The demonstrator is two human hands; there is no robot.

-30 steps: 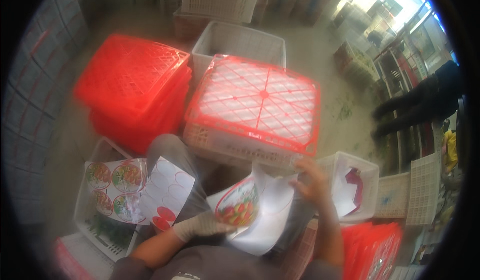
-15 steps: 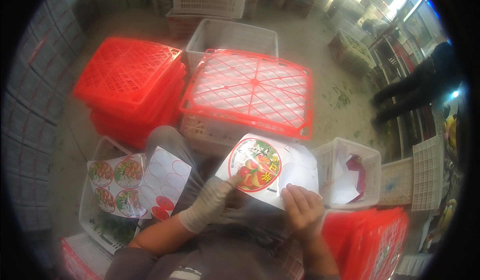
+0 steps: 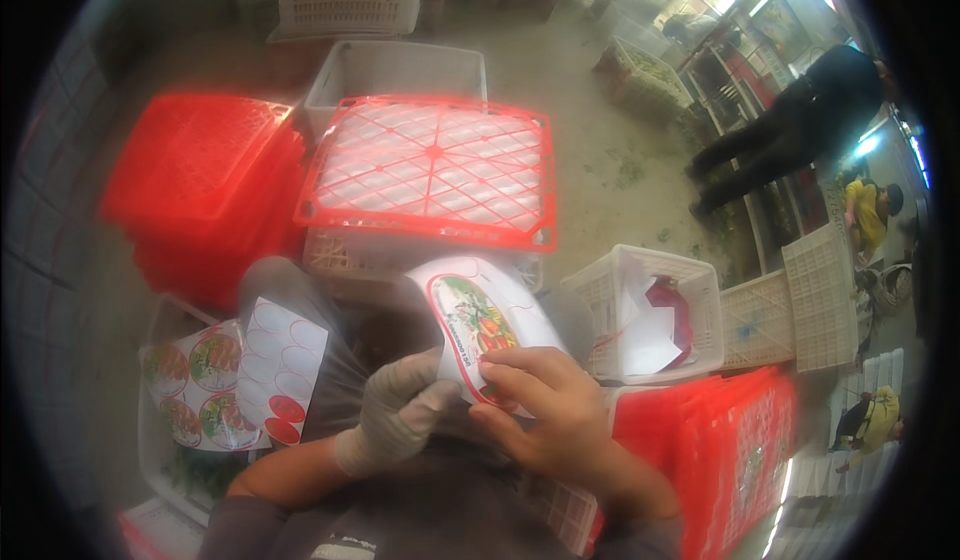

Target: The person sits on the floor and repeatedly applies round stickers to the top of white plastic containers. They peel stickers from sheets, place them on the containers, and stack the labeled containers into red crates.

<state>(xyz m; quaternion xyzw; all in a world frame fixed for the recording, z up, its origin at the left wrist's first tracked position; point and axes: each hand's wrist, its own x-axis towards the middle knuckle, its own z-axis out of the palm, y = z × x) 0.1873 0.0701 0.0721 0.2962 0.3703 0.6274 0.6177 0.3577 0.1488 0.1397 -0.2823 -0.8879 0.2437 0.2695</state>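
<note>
A white sheet of round stickers [image 3: 522, 305] is curled upward between my hands above my lap. One large oval sticker with a colourful fruit picture [image 3: 470, 312] shows on its near part. My left hand [image 3: 400, 415], in a pale glove, is closed at the sheet's lower left corner. My bare right hand [image 3: 550, 395] pinches the sheet's near edge, fingers over the sticker and thumb below. On my left knee rests a mostly peeled sheet [image 3: 285, 355] with two red ovals left. Beside it lies a sheet of round printed stickers [image 3: 215, 400] on a white crate [image 3: 150, 460].
Red plastic lids [image 3: 195, 155] stand stacked ahead left. A red lattice lid [image 3: 435, 150] covers a white crate ahead. At right, a white crate [image 3: 715, 310] holds paper, with more red lids [image 3: 710, 450] nearer. A person in dark clothes [image 3: 790, 120] stands far right.
The sheet has moved nearer and curled up. My right hand has shifted from its right edge onto the near sticker; my left hand has drawn back to the corner. The view has swung right.
</note>
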